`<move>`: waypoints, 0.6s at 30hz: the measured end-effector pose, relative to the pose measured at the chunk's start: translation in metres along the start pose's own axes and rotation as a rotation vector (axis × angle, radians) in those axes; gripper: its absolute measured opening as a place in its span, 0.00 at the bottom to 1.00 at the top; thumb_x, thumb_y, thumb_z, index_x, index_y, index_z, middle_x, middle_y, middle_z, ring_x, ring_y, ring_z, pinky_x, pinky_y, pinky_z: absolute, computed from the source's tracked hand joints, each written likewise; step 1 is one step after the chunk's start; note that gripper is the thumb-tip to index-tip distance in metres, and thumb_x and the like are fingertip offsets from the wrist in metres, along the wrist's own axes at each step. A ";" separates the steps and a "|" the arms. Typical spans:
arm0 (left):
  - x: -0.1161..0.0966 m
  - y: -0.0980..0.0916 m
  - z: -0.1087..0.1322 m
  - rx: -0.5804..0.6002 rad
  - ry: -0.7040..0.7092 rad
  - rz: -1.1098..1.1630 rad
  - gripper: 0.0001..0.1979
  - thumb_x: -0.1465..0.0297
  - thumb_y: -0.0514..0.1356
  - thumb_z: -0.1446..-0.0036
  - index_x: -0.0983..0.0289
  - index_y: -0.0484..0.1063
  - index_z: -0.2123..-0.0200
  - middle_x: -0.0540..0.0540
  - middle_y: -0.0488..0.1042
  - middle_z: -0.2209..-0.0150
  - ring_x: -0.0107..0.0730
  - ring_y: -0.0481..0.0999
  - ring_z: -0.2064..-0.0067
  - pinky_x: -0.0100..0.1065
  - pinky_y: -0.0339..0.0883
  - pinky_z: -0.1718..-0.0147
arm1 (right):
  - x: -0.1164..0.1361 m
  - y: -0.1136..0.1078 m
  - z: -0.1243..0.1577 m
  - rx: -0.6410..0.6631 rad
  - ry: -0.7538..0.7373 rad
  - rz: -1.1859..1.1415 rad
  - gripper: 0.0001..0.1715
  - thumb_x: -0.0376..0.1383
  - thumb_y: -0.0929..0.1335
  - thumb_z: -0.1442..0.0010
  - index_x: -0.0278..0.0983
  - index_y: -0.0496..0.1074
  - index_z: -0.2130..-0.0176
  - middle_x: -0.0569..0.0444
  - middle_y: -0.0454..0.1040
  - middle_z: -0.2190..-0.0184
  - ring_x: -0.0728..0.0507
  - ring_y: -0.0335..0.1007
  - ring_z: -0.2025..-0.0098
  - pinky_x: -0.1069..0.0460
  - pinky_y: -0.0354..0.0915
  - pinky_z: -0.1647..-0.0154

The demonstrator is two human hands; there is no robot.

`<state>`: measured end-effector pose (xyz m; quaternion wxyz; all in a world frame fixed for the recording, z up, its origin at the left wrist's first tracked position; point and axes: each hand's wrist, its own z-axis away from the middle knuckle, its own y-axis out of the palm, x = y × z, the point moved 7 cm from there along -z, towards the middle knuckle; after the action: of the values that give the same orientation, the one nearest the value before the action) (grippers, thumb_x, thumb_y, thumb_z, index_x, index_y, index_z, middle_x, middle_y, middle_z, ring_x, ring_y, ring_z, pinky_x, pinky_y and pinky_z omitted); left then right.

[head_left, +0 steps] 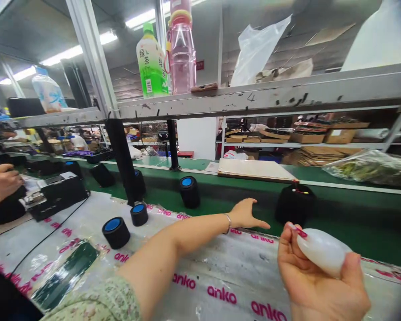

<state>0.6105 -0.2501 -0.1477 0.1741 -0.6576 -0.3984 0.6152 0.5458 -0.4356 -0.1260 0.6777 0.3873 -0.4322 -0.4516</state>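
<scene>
My left hand (246,215) stretches forward over the green conveyor belt (240,209), fingers apart and holding nothing. It is nearest a black round speaker (294,204) just to its right on the belt. My right hand (316,278) is low at the right, closed around a translucent white plastic bag (322,250). Another black speaker with a blue top (189,191) stands upright on the belt to the left of my left hand.
Two blue-topped speakers (116,232) (139,214) stand on the plastic-covered bench with "anko" print (220,292). Another person's hand (2,183) works at the far left beside black equipment (58,194). Bottles (152,62) stand on the overhead shelf. A black post (122,156) rises ahead.
</scene>
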 end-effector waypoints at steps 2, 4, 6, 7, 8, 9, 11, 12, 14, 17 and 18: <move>-0.006 0.032 -0.028 0.049 -0.046 0.050 0.54 0.53 0.73 0.68 0.68 0.59 0.39 0.67 0.64 0.37 0.54 0.66 0.37 0.48 0.61 0.37 | 0.004 -0.002 -0.007 0.005 0.015 -0.052 0.25 0.42 0.47 0.19 0.27 0.54 0.37 0.34 0.55 0.53 0.33 0.59 0.52 0.44 0.71 0.65; -0.015 0.055 -0.050 0.079 -0.092 0.106 0.55 0.52 0.74 0.71 0.67 0.61 0.40 0.67 0.68 0.40 0.52 0.69 0.40 0.45 0.65 0.40 | 0.008 -0.002 -0.011 0.016 0.012 -0.082 0.24 0.41 0.47 0.20 0.29 0.54 0.37 0.35 0.54 0.52 0.33 0.58 0.51 0.45 0.71 0.66; -0.023 0.070 -0.063 0.079 -0.146 0.155 0.55 0.52 0.74 0.73 0.67 0.61 0.41 0.65 0.72 0.44 0.50 0.73 0.44 0.43 0.69 0.44 | 0.010 -0.001 -0.015 0.027 0.022 -0.093 0.24 0.40 0.47 0.22 0.29 0.54 0.38 0.35 0.54 0.52 0.33 0.58 0.51 0.45 0.70 0.65; -0.027 0.074 -0.066 0.064 -0.176 0.173 0.55 0.52 0.74 0.72 0.67 0.60 0.41 0.65 0.73 0.45 0.49 0.74 0.45 0.42 0.70 0.46 | 0.010 0.000 -0.016 0.027 0.028 -0.095 0.24 0.39 0.47 0.22 0.29 0.54 0.38 0.35 0.54 0.52 0.33 0.59 0.51 0.45 0.70 0.64; -0.029 0.077 -0.067 0.041 -0.207 0.185 0.55 0.52 0.73 0.71 0.68 0.58 0.40 0.66 0.72 0.45 0.50 0.74 0.45 0.43 0.70 0.46 | 0.010 0.000 -0.017 0.027 0.035 -0.095 0.24 0.39 0.47 0.23 0.29 0.54 0.38 0.35 0.54 0.52 0.33 0.59 0.51 0.45 0.70 0.64; -0.031 0.078 -0.066 0.014 -0.234 0.190 0.55 0.53 0.73 0.69 0.68 0.56 0.39 0.67 0.72 0.45 0.51 0.74 0.44 0.44 0.69 0.46 | 0.010 -0.001 -0.019 0.027 0.045 -0.091 0.24 0.39 0.47 0.23 0.29 0.54 0.39 0.35 0.54 0.52 0.33 0.58 0.51 0.45 0.70 0.64; -0.034 0.075 -0.058 -0.027 -0.261 0.188 0.54 0.53 0.73 0.69 0.68 0.57 0.40 0.68 0.71 0.45 0.53 0.73 0.44 0.45 0.68 0.45 | 0.009 -0.002 -0.021 0.020 0.052 -0.081 0.23 0.39 0.47 0.23 0.30 0.54 0.39 0.36 0.54 0.52 0.33 0.59 0.52 0.45 0.70 0.64; -0.035 0.072 -0.053 -0.036 -0.259 0.184 0.54 0.53 0.73 0.70 0.68 0.58 0.41 0.67 0.72 0.45 0.54 0.73 0.44 0.45 0.68 0.46 | 0.009 -0.003 -0.022 0.018 0.055 -0.072 0.23 0.39 0.47 0.23 0.30 0.54 0.39 0.36 0.55 0.52 0.33 0.59 0.52 0.46 0.70 0.65; -0.036 0.060 -0.040 -0.033 -0.240 0.172 0.52 0.52 0.72 0.71 0.66 0.61 0.42 0.65 0.72 0.45 0.53 0.73 0.44 0.43 0.69 0.47 | 0.008 -0.003 -0.023 0.022 0.060 -0.051 0.22 0.38 0.47 0.23 0.31 0.54 0.38 0.37 0.55 0.52 0.34 0.59 0.52 0.45 0.70 0.65; -0.033 0.026 -0.014 -0.010 -0.207 0.144 0.51 0.50 0.71 0.69 0.63 0.62 0.42 0.62 0.72 0.45 0.49 0.73 0.44 0.42 0.68 0.46 | 0.009 -0.003 -0.023 0.056 0.060 -0.006 0.23 0.40 0.46 0.22 0.32 0.52 0.38 0.37 0.55 0.52 0.34 0.59 0.51 0.46 0.70 0.66; -0.031 0.010 -0.004 -0.006 -0.200 0.129 0.51 0.49 0.71 0.70 0.62 0.62 0.42 0.61 0.73 0.46 0.49 0.73 0.45 0.43 0.68 0.45 | 0.009 -0.002 -0.023 0.075 0.057 0.015 0.24 0.41 0.45 0.21 0.32 0.51 0.37 0.37 0.54 0.52 0.34 0.59 0.51 0.47 0.69 0.66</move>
<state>0.6195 -0.2788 -0.1335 0.0917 -0.6178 -0.3727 0.6863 0.5683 -0.4418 -0.1335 0.6782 0.4219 -0.4321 -0.4187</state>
